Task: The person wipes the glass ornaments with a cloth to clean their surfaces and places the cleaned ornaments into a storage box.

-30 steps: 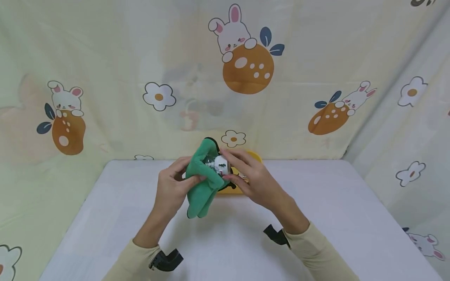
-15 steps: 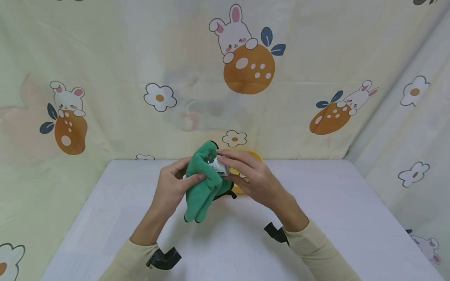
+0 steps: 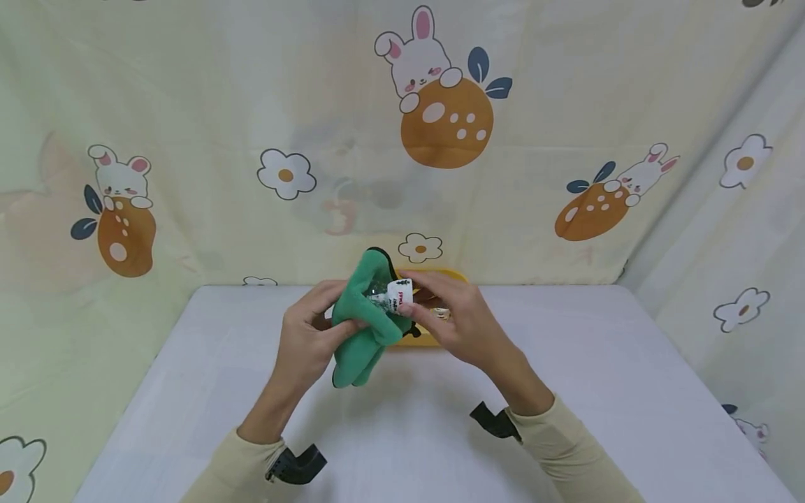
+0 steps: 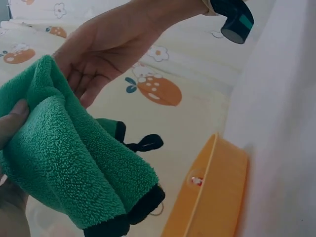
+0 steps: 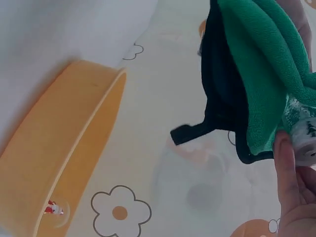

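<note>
My left hand (image 3: 305,339) grips a green towelling cloth (image 3: 355,360) with black edging and a hanging loop, its thumb pressing on the near side. Folded into the cloth is a small snow globe (image 3: 400,295) with a white printed base; its clear dome is partly covered. My right hand (image 3: 468,323) pinches that base between thumb and fingers, above the table. In the left wrist view the cloth (image 4: 64,148) hides the globe. The right wrist view shows the globe (image 5: 305,140) at the right edge, beside my right thumb (image 5: 286,168).
Behind the hands, against the patterned curtain (image 3: 534,175), stands a yellow-orange bin (image 3: 418,341). Another small clear globe with a red and white figure (image 5: 55,208) shows inside it. White cloth covers the table (image 3: 566,363). A black wrist camera sits on each sleeve.
The snow globe has turned in my right fingers, so that lettering on its base now faces up. The cloth dipped slightly, then rose again. My left hand keeps its hold on it.
</note>
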Available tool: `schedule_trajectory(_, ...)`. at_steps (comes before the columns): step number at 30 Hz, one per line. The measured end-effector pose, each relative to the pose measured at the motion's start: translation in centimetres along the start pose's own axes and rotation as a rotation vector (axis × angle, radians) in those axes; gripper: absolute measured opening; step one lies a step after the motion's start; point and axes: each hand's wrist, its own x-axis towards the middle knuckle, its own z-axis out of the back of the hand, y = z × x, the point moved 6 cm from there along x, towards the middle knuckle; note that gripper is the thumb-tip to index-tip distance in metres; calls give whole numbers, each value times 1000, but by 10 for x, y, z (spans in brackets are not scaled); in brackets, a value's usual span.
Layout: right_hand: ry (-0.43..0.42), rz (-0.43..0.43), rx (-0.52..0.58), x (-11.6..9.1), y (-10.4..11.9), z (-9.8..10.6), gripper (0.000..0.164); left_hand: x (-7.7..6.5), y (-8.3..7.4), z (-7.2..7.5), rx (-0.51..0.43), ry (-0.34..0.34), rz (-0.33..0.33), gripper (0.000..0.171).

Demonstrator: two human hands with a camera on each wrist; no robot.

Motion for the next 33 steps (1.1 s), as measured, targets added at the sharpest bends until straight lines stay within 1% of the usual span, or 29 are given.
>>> schedule_trajectory(3, 22, -94, 47, -1, -3, 0, 32, -3, -1, -2, 24, -1, -57, 48)
schedule_trajectory(6, 58, -197, 110, -1, -4, 0, 26, -4, -2, -4, 45, 6, -103, 52)
schedule_trajectory(8, 91, -248, 130, -2, -4, 1, 28, -4, -3, -5, 48, 9, -120, 54)
schedule_trajectory(10, 123, -283, 129, -2, -3, 2, 31, -4, -3, -4, 46, 11, -122, 56)
schedule_trajectory(12, 145, -299, 116, -2, -3, 3, 36, -3, -3, -5, 36, 14, -114, 57)
schedule_trajectory(14, 150, -299, 113, -3, -2, 4, 40, -3, -3, -5, 16, 20, -97, 58)
schedule_trajectory(16, 141, -276, 121, -4, -2, 3, 44, -2, -3, -5, -2, 23, -74, 58)
schedule_trajectory(19, 111, -200, 119, -4, -1, 2, 49, -2, -2, -6, -25, 23, -34, 58)
schedule_trajectory(24, 59, -56, 61, -4, 2, -1, 55, -3, 3, -4, -44, 11, 34, 54)
schedule_trajectory(27, 39, 24, 25, -3, 3, -1, 59, -3, 6, -3, -55, 6, 86, 52)
schedule_trajectory(30, 31, 101, -6, -2, 6, -2, 63, -3, 11, -1, -58, 5, 148, 51)
schedule_trajectory(33, 31, 169, -51, -1, 9, -2, 63, -3, 14, 0, -53, 6, 203, 51)
